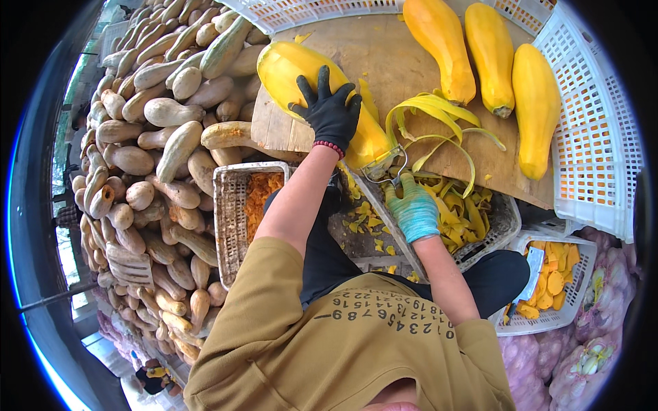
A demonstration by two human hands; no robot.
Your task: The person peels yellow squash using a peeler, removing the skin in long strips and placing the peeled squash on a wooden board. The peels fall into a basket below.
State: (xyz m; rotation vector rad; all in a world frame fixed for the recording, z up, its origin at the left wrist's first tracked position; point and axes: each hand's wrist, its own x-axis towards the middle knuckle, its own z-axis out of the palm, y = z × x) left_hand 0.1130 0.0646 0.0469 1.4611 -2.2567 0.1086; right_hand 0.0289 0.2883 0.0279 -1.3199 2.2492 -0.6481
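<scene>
A large peeled yellow squash point(280, 72) lies slantwise on a wooden board point(354, 41). My left hand point(331, 110), in a black glove with a red bead bracelet at the wrist, holds it from above with spread fingers. In a turquoise glove, my right hand point(411, 205) grips a wire-framed peeler point(395, 169) at the squash's near end. Long curled strips of yellow peel point(437, 115) lie just beyond this hand. Three more peeled squashes, a left one point(442, 49), a middle one point(491, 59) and a right one point(535, 110), rest at the board's right.
Unpeeled squashes point(169, 113) are heaped at left. A dirty crate point(231, 221) holds orange pulp; another point(506, 226) below the board holds peelings. White crates point(591, 118) border the board. At right, a cleaver point(532, 272) lies over a basket point(545, 326) of orange pieces, beside net bags point(586, 365).
</scene>
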